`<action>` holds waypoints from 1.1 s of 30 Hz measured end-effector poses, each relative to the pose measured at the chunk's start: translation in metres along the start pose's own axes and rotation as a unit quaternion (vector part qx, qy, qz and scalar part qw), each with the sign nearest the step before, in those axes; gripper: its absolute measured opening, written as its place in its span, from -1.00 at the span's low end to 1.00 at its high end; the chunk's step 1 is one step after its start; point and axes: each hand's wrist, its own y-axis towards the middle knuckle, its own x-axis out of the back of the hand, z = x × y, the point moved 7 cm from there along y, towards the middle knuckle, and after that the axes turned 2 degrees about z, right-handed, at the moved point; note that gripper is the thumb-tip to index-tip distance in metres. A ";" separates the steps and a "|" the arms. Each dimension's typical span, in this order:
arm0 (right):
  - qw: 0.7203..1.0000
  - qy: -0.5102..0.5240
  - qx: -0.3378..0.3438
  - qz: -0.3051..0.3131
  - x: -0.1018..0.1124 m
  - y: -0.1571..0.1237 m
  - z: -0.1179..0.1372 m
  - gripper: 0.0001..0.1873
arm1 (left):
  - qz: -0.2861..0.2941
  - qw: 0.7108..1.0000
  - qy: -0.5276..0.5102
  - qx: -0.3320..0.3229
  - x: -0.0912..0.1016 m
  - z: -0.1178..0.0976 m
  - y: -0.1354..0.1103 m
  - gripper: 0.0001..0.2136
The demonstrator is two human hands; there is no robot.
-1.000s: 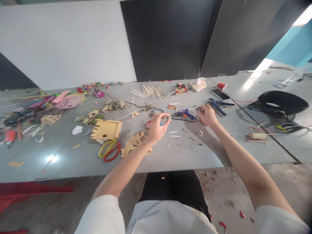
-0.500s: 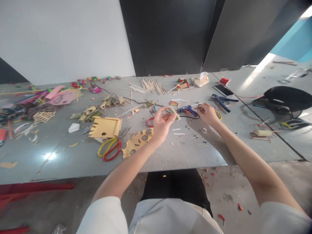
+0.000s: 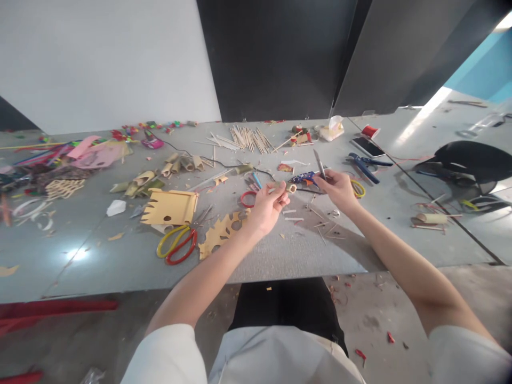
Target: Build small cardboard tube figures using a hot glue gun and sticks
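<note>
My left hand (image 3: 272, 205) is closed around a short piece of bamboo tube (image 3: 292, 188), its hollow end facing right. In my right hand (image 3: 338, 188) is a slim craft knife (image 3: 319, 163), its pointed metal blade tilted up and to the left, apart from the bamboo. Just behind the two hands lies a blue glue gun (image 3: 303, 178), partly hidden. A red scissor handle (image 3: 248, 199) shows left of my left hand. In front of my hands, thin sticks (image 3: 320, 224) and small white strips (image 3: 294, 219) are scattered on the grey table (image 3: 280, 261).
Yellow-and-red scissors (image 3: 182, 250), a notched tan panel (image 3: 170, 208) and a cut-out tan sheet (image 3: 220, 234) lie left. Bamboo pieces (image 3: 142, 184) and loose sticks (image 3: 252, 140) are behind. To the right are blue pliers (image 3: 365, 168), a phone (image 3: 368, 146) and red thread (image 3: 370, 131).
My left hand has lowered slightly and turned the bamboo so its open end shows. The knife in my right hand has swung from lying low to pointing upward.
</note>
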 end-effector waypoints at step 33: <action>0.994 0.000 0.091 0.061 -0.061 -0.034 0.042 -0.76 | -0.172 0.966 0.195 -0.010 0.055 0.038 0.012 -0.37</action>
